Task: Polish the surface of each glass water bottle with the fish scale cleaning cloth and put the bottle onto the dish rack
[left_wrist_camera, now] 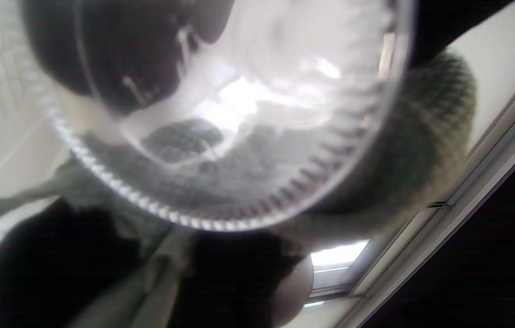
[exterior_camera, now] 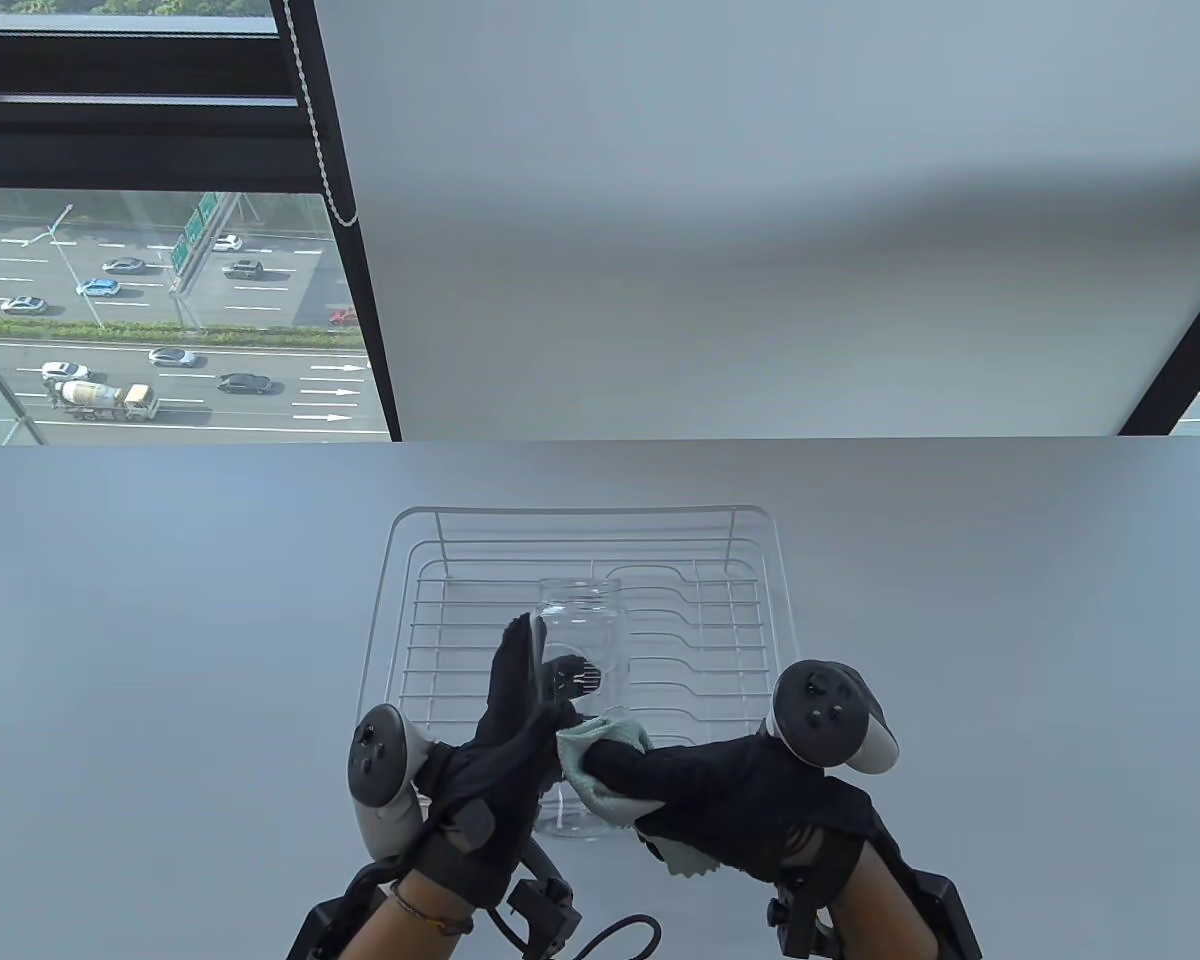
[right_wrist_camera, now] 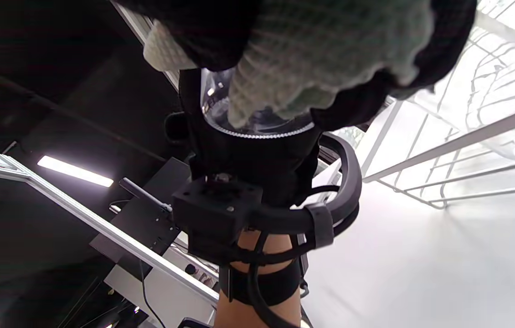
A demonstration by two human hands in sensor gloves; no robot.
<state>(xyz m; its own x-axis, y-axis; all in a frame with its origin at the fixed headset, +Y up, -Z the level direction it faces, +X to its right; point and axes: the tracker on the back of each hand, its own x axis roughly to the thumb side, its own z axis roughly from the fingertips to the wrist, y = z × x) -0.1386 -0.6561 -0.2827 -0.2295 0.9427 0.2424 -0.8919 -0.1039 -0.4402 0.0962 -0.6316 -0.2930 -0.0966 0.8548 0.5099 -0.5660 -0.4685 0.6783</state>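
Lying lengthwise toward the white wire dish rack (exterior_camera: 400,560), the clear glass bottle (exterior_camera: 580,640) sits gripped in the left hand (exterior_camera: 505,740); the right hand (exterior_camera: 700,780) clutches the pale-green scaled cloth (exterior_camera: 600,745) against it.

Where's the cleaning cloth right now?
Table view, near centre: the cleaning cloth is in the right hand, pressed against the glass bottle that the left hand holds.

Pale grey table (exterior_camera: 160,600), white wire dish rack (exterior_camera: 400,560) directly on its middle.
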